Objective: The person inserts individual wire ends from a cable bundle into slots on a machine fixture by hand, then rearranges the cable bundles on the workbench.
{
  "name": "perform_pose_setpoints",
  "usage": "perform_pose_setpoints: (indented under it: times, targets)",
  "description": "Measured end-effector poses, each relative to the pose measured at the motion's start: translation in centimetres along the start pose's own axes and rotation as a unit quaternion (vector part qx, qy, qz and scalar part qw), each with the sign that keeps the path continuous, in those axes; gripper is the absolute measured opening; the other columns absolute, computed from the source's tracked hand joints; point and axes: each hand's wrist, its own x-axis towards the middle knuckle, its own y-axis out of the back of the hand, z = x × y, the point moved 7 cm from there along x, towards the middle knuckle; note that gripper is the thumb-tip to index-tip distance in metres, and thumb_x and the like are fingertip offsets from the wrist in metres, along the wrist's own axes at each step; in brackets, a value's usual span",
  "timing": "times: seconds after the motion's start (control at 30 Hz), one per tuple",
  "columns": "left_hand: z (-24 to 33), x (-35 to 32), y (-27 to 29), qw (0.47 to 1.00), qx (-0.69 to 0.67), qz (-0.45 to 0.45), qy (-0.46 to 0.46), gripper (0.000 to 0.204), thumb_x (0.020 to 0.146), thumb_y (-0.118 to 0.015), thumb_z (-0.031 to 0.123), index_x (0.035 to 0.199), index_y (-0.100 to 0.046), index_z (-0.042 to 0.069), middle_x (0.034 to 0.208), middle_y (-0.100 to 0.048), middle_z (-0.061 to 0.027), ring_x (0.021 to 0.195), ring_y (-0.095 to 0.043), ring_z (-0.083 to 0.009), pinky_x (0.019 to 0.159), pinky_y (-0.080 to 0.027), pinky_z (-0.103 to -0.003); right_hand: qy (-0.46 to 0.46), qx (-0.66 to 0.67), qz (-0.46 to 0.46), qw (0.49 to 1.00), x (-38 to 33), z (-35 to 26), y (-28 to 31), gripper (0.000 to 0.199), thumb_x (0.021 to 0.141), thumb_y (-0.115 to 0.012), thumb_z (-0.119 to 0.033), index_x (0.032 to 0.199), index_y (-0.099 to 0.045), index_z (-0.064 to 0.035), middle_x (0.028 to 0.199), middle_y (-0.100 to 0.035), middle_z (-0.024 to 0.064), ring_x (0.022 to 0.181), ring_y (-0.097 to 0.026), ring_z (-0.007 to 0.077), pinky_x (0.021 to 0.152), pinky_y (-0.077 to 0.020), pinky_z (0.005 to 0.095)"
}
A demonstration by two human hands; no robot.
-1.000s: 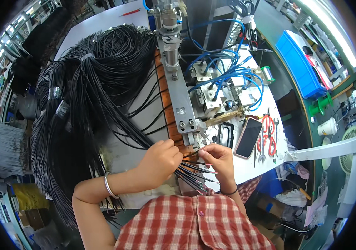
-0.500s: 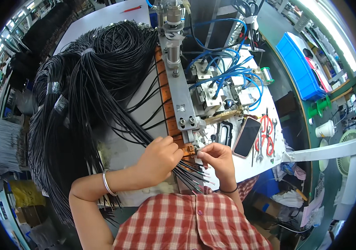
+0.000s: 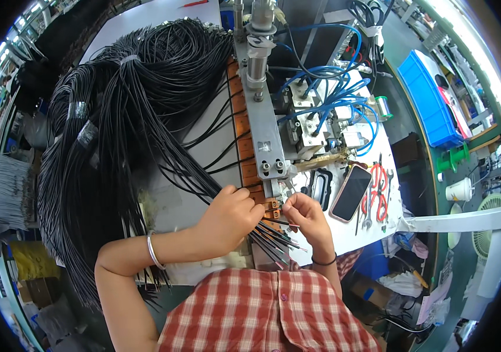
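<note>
My left hand (image 3: 230, 220) is curled closed around a bunch of thin black cables (image 3: 271, 243), whose stripped ends with pinkish and pale wires fan out below it. Just to the right, my right hand (image 3: 306, 222) is closed in a pinch beside an orange fixture block (image 3: 272, 206). Whatever lies between those fingertips is too small to make out. The block sits at the near end of a long orange strip (image 3: 242, 126), and several single cables cross that strip. Above it stands a metal press arm (image 3: 268, 138) with a cylinder.
A large heap of black cables (image 3: 162, 53) covers the left of the white table. Right of the press are blue air tubes (image 3: 335, 88), metal valve blocks (image 3: 309, 126), a phone (image 3: 351, 193), red-handled scissors (image 3: 381, 202) and a wrench (image 3: 369, 217). A blue bin (image 3: 429, 100) stands farther right.
The whole view has shifted slightly, so the table and press appear farther right. My right hand's fingers have curled a little more beside the orange block. My left hand keeps its hold on the cables.
</note>
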Motion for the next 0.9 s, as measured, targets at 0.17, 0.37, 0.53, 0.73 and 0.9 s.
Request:
perform_pose_setpoints:
  times: [0.17, 0.37, 0.53, 0.73, 0.9]
  targets:
    - [0.1, -0.1, -0.7, 1.0, 0.019, 0.013, -0.02, 0.025, 0.053, -0.058, -0.001, 0.076, -0.05, 0.004, 0.069, -0.046, -0.007, 0.073, -0.047, -0.0243, 0.064, -0.035, -0.034, -0.013, 0.016, 0.004, 1.0, -0.1, 0.0, 0.1, 0.013, 0.089, -0.057, -0.013, 0.081, -0.052, -0.0031, 0.062, -0.051, -0.0046, 0.045, -0.04, 0.0008, 0.039, -0.0307, 0.0164]
    - [0.1, 0.0, 0.3, 0.999, 0.028, 0.019, -0.016, 0.026, 0.054, -0.058, -0.001, 0.079, -0.053, 0.004, 0.07, -0.047, -0.0068, 0.072, -0.047, -0.0238, 0.063, -0.035, -0.034, 0.045, -0.052, 0.092, 0.993, -1.2, -1.7, 0.5, 0.008, 0.086, -0.059, -0.008, 0.089, -0.056, -0.0012, 0.064, -0.053, -0.0041, 0.048, -0.043, 0.0009, 0.042, -0.0319, 0.016]
    - [0.1, 0.1, 0.5, 1.0, 0.009, -0.016, 0.012, 0.027, 0.054, -0.059, -0.001, 0.08, -0.055, 0.004, 0.071, -0.048, -0.0063, 0.073, -0.048, -0.0233, 0.063, -0.036, -0.034, 0.054, 0.036, 0.075, 0.995, -1.6, -2.4, 0.5, 0.012, 0.083, -0.063, -0.004, 0.093, -0.061, 0.0, 0.066, -0.056, -0.0032, 0.052, -0.046, 0.001, 0.044, -0.0336, 0.0151]
    - [0.5, 0.3, 1.3, 1.0, -0.017, 0.007, -0.008, 0.027, 0.054, -0.058, -0.002, 0.081, -0.054, 0.002, 0.072, -0.048, -0.0066, 0.074, -0.047, -0.0238, 0.063, -0.036, -0.034, 0.04, 0.066, 0.073, 0.994, -1.3, -1.8, 0.5, 0.008, 0.081, -0.066, -0.003, 0.088, -0.064, 0.0005, 0.067, -0.058, -0.002, 0.053, -0.047, 0.0008, 0.045, -0.0338, 0.0145]
    - [0.4, 0.2, 1.2, 0.999, -0.024, 0.029, -0.005, 0.023, 0.055, -0.059, -0.002, 0.076, -0.051, 0.003, 0.072, -0.048, -0.0069, 0.074, -0.046, -0.0241, 0.064, -0.037, -0.034, 0.084, 0.054, 0.11, 0.989, -2.0, -2.4, 0.3, 0.007, 0.08, -0.066, -0.004, 0.085, -0.064, 0.0016, 0.069, -0.06, -0.0006, 0.053, -0.048, 0.0014, 0.045, -0.0343, 0.0145]
